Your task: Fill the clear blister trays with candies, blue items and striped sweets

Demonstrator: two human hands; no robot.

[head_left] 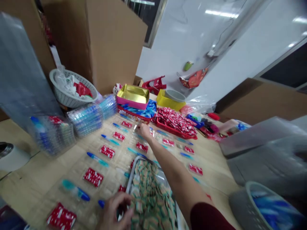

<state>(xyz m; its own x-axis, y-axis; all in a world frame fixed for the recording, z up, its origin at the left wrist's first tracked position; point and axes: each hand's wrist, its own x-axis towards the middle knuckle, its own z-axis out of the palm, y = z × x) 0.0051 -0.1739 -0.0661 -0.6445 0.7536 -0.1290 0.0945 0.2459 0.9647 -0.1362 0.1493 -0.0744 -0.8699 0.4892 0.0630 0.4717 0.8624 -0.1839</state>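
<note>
- Nearest, left hand (116, 210) is curled over small packets (152, 198) in tray (130, 181); grip cannot be told
- Right hand (144, 130) grip is pinched on clear pack (137, 127): judged light, slippery, best taken by its edge

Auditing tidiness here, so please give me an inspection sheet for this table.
Surface: wooden table, covered with rows of clear trays.
Work items: red packets and blue sticks in the trays; metal tray of small packets.
Clutter: white basket, stacked clear trays, red bin of packets.
Hands: right hand touches a far clear tray; left hand at the metal tray's edge.
Cables: nothing seen on the table.
Surroundings: cardboard boxes, white wall.
</note>
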